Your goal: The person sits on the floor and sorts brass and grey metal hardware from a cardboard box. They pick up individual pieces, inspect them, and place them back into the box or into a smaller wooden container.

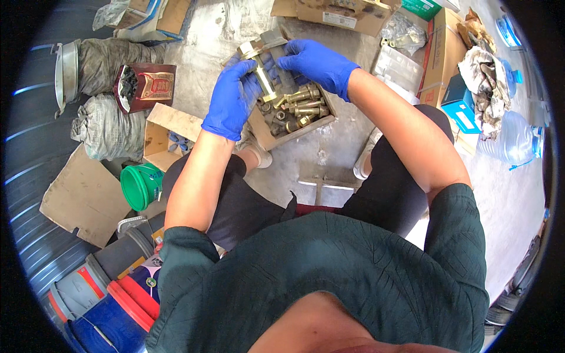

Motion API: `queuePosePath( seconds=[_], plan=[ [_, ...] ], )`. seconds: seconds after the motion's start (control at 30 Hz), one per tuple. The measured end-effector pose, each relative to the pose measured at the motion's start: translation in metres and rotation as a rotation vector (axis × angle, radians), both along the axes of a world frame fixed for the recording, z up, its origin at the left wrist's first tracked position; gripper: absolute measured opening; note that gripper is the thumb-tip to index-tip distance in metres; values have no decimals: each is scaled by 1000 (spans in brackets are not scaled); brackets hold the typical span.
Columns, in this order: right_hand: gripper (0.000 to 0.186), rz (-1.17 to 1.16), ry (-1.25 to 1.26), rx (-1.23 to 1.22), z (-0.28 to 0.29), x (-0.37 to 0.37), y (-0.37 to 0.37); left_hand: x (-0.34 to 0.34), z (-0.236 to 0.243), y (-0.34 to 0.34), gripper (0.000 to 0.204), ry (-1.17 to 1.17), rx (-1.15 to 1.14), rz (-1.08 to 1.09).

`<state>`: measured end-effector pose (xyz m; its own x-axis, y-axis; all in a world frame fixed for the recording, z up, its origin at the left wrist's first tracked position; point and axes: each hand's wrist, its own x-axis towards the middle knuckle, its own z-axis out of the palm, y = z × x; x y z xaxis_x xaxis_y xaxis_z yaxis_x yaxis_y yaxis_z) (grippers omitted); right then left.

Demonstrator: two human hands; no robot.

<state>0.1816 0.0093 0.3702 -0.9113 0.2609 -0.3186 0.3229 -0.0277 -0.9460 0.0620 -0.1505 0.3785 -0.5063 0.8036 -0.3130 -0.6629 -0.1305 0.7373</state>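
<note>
A gold-coloured bolt point(263, 78) is gripped by the left hand point(226, 105), its hex head tilted up and its shank slanting down over an open box point(300, 133). Beside it, a grey hex-headed bolt point(272, 39) is held up near the fingers of the right hand point(322, 65). These fingers are bent inward, but because of blur it cannot be told whether the grey bolt is gripped by them. Both hands are covered by blue gloves and are raised close together, with a narrow space left between them.

In the open box, which is set on the floor point(291, 157) in front of the person's feet, more gold-coloured bolts point(307, 106) are piled on the right side, and darker nuts point(281, 116) are gathered among and beside them.

To the left of the box, a smaller cardboard carton point(175, 120) is placed, with dark blue pieces partly seen inside. Farther left, a green bucket point(140, 188), a pale sack point(110, 127) and a dark red bag point(154, 88) are seen. On the right, clear plastic containers point(399, 66), a bright blue box point(461, 107) and a large clear bottle point(511, 141) are grouped. At the lower left, a blue bucket point(105, 325) is topped by a red lid point(133, 301).
</note>
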Motion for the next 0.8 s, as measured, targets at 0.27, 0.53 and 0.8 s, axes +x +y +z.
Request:
queuePosePath(
  seconds=[0.27,0.53,0.8],
  plan=[
    [27,24,11,-18,-6,0,1,3,1,-4,52,76,18,22],
    [34,14,122,-56,4,6,1,7,22,-6,57,355,-112,21],
    [36,-21,163,-120,13,10,-3,8,28,-5,56,607,-101,6]
  ],
)
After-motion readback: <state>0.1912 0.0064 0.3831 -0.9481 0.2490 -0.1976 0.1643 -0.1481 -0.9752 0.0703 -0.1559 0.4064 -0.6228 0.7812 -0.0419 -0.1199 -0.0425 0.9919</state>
